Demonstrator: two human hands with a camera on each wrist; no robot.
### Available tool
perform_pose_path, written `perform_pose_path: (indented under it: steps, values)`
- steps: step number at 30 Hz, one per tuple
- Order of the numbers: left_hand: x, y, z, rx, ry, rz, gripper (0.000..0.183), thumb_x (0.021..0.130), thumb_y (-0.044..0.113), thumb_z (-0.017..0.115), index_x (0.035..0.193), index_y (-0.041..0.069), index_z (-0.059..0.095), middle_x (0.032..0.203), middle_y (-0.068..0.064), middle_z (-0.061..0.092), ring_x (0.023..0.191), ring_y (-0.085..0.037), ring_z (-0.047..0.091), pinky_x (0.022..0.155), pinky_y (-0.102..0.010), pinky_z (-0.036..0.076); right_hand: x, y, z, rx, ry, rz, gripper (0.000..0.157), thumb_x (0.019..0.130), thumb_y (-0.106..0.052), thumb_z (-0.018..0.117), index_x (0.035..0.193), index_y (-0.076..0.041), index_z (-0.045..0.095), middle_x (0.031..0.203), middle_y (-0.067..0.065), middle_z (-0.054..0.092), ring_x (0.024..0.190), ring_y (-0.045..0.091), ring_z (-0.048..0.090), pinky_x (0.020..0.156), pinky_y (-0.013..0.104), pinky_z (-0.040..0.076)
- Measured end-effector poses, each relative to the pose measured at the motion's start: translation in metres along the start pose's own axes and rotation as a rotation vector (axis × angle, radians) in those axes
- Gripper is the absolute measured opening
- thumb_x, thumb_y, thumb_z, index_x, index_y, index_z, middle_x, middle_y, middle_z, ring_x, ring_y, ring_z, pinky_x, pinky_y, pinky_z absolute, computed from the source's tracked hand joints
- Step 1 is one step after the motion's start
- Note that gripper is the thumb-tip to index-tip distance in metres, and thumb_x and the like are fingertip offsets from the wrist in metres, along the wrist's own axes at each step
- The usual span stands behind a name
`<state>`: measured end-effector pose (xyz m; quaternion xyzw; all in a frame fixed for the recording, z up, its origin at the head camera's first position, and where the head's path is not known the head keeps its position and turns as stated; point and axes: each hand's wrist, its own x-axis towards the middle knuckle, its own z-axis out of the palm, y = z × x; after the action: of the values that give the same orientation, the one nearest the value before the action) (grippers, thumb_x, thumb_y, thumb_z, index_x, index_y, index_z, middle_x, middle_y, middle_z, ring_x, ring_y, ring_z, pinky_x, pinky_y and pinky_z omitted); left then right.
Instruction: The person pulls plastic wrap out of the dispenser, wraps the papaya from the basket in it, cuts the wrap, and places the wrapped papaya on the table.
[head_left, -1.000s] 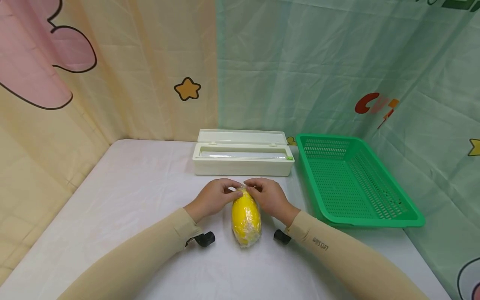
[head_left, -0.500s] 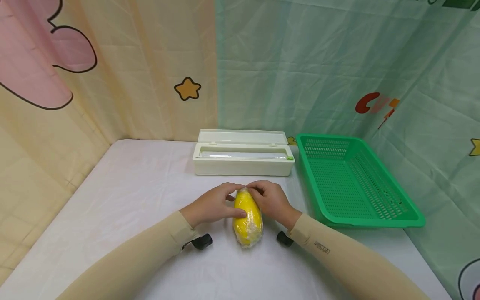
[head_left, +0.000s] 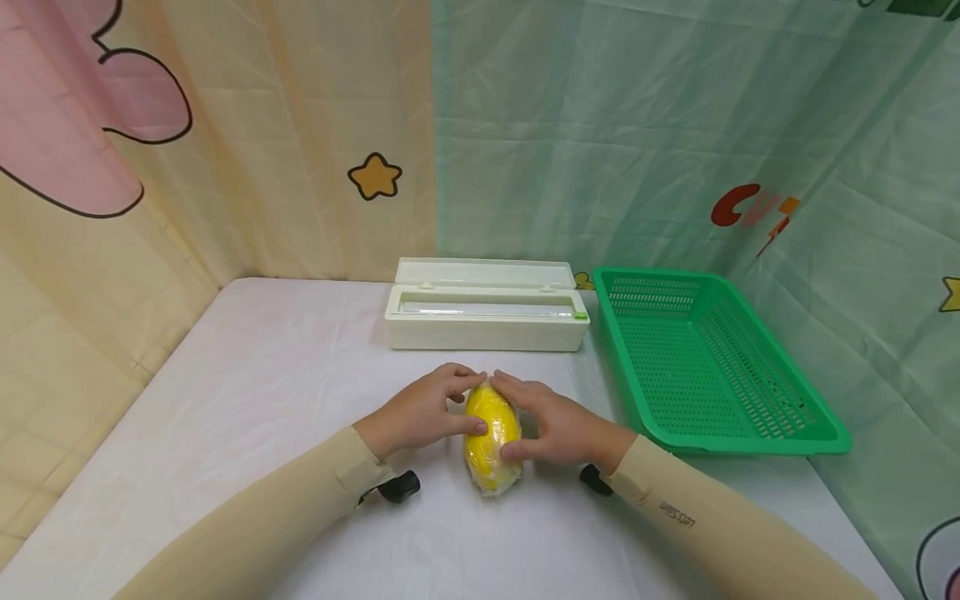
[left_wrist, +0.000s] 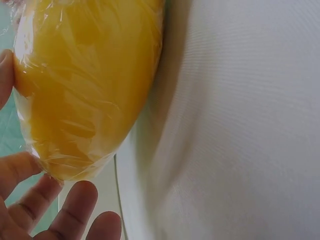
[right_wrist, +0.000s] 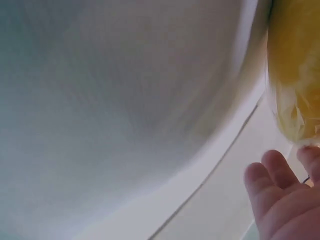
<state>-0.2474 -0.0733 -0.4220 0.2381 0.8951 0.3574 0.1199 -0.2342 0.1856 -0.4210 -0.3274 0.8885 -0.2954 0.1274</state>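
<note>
A yellow oblong fruit (head_left: pixel 491 433), wrapped in clear cling film, lies on the white table with its long side toward me; its exact kind is unclear. My left hand (head_left: pixel 427 412) holds it from the left, thumb on its upper side and fingertips at the far end. From the right, my right hand (head_left: pixel 562 425) spans it with the thumb on the near half and the fingers at the far tip. The left wrist view shows creased film on the fruit (left_wrist: pixel 90 85) and fingers (left_wrist: pixel 77 205) around its end. Only part of the fruit (right_wrist: pixel 295 60) shows in the right wrist view.
Behind the hands stands a long white cling film box (head_left: pixel 487 333), its lid raised and a roll inside. A green perforated basket (head_left: pixel 637 400) stands to the right. Printed curtains (head_left: pixel 525 150) hang behind the white-covered table (head_left: pixel 262 375).
Both hands have shifted from pinching film at the far tip to holding the fruit. The left thumb came nearer me along it; then the right hand spread, its thumb moving onto the near half.
</note>
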Motion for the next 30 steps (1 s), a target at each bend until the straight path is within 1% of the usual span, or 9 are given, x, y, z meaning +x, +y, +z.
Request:
perform_pose_path:
  steps: [3,6,8,13,16,19,23,29,30]
  values:
    - [-0.002,-0.001,0.000,-0.012,0.002,0.022,0.075,0.088,0.055,0.082,0.153,0.028,0.056,0.148,0.009,0.056,0.118,-0.016,0.064,0.095,-0.037,0.057,-0.001,-0.001,0.000,-0.020,-0.030,-0.007,0.108,0.086,-0.060,0.081,0.169,-0.019,0.025,0.177,0.004,0.019,0.159,0.033,0.030,0.122,0.061,0.037]
    - [-0.004,-0.001,-0.002,-0.008,-0.004,0.041,0.071,0.090,0.054,0.080,0.152,0.028,0.057,0.146,0.010,0.059,0.115,-0.014,0.065,0.093,-0.035,0.056,0.000,-0.003,0.001,-0.022,-0.026,0.007,0.106,0.085,-0.061,0.081,0.168,-0.022,0.027,0.177,0.005,0.020,0.159,0.032,0.032,0.122,0.060,0.037]
    - [-0.007,0.000,-0.004,0.001,-0.025,0.046,0.072,0.091,0.055,0.078,0.153,0.029,0.056,0.149,0.011,0.058,0.116,-0.014,0.066,0.094,-0.036,0.056,0.000,-0.005,0.002,-0.018,-0.021,0.023,0.105,0.085,-0.061,0.081,0.168,-0.024,0.028,0.176,0.005,0.021,0.159,0.031,0.032,0.123,0.059,0.037]
    - [-0.011,0.000,-0.003,0.022,-0.094,0.069,0.088,0.086,0.062,0.080,0.160,0.034,0.043,0.160,0.010,0.047,0.123,-0.018,0.064,0.099,-0.038,0.056,0.002,-0.006,0.004,-0.003,-0.011,0.059,0.101,0.086,-0.061,0.080,0.167,-0.027,0.029,0.176,0.003,0.022,0.160,0.031,0.031,0.123,0.059,0.037]
    - [-0.011,0.000,0.003,0.017,-0.086,0.077,0.094,0.081,0.065,0.083,0.161,0.037,0.040,0.160,0.009,0.046,0.121,-0.016,0.063,0.101,-0.037,0.056,0.002,-0.005,0.005,0.024,-0.007,0.072,0.101,0.087,-0.063,0.078,0.168,-0.027,0.028,0.177,0.002,0.020,0.161,0.028,0.029,0.124,0.059,0.035]
    - [-0.010,0.000,0.007,-0.007,-0.068,0.054,0.095,0.080,0.067,0.083,0.160,0.037,0.041,0.159,0.010,0.047,0.119,-0.015,0.063,0.101,-0.037,0.055,0.001,-0.005,0.004,0.064,-0.006,0.082,0.103,0.089,-0.061,0.077,0.169,-0.022,0.025,0.177,0.003,0.020,0.161,0.027,0.027,0.126,0.058,0.033]
    - [-0.010,0.002,0.008,-0.037,-0.076,0.016,0.097,0.079,0.064,0.085,0.160,0.033,0.041,0.159,0.009,0.047,0.118,-0.018,0.063,0.098,-0.038,0.056,0.000,-0.003,0.005,0.087,0.008,0.103,0.102,0.093,-0.057,0.075,0.169,-0.016,0.022,0.175,0.004,0.026,0.160,0.029,0.031,0.125,0.059,0.032]
    - [-0.009,0.001,0.007,-0.087,-0.092,-0.018,0.095,0.082,0.059,0.085,0.161,0.033,0.039,0.159,0.006,0.046,0.116,-0.018,0.066,0.098,-0.039,0.057,0.002,-0.003,0.008,0.103,0.027,0.110,0.093,0.096,-0.052,0.074,0.168,-0.019,0.027,0.175,0.005,0.025,0.160,0.032,0.032,0.124,0.060,0.034]
    - [-0.008,0.001,0.007,-0.096,-0.095,-0.021,0.094,0.083,0.058,0.085,0.161,0.034,0.039,0.160,0.006,0.045,0.115,-0.017,0.066,0.098,-0.039,0.057,0.002,-0.004,0.008,0.113,0.029,0.112,0.092,0.096,-0.051,0.074,0.168,-0.018,0.027,0.174,0.006,0.029,0.159,0.032,0.034,0.124,0.060,0.034]
